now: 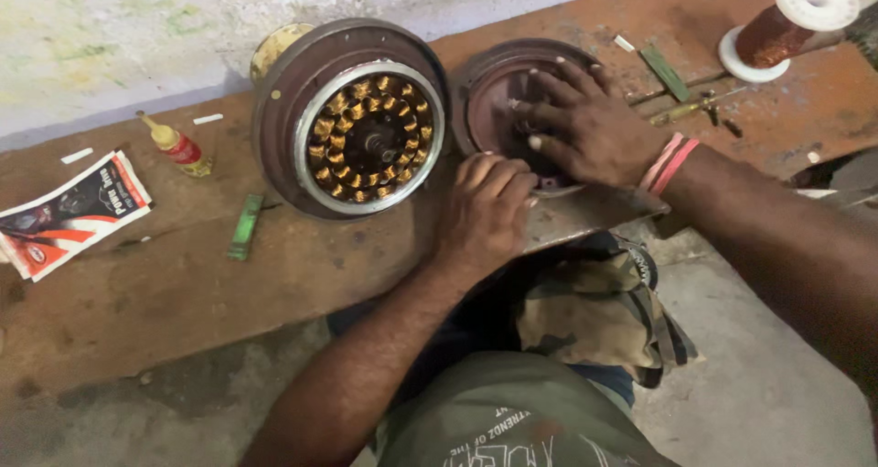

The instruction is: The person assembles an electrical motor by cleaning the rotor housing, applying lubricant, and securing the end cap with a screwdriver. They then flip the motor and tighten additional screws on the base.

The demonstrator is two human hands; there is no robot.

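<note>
**Both hands on the motor cover**

The right hand [585, 124] lies spread, palm down, over the round brown cover [498, 87], its fingers fanned across the dished inside and the fingertips pressing near the centre. Two pink bands sit on that wrist. The left hand [485, 211] is curled just below it, knuckles up and fingers bent together against the lower rim of the cover; whether it pinches anything under the fingers cannot be told. The two hands are touching or nearly so.

The cover rests on the front edge of the tabletop [183, 284], a worn reddish-brown board, and a grey metal plate [585, 211] shows under it at the edge. Just left of the cover, touching or almost touching it, stands the motor [352, 119]: a round brown housing with a bright metal ring and a ring of copper windings around a dark hub with a short shaft.

Further left lie a green strip [245, 226], a small glue bottle [176, 144] with a yellow tip and red label, and a printed packet [69, 213]. At the far right stands a wire spool [786, 23] of copper wire with white ends, with a green file-like tool [665, 72] and some small metal bits near it. A folded camouflage cloth [594, 311] rests on the person's lap below the tabletop edge.
</note>
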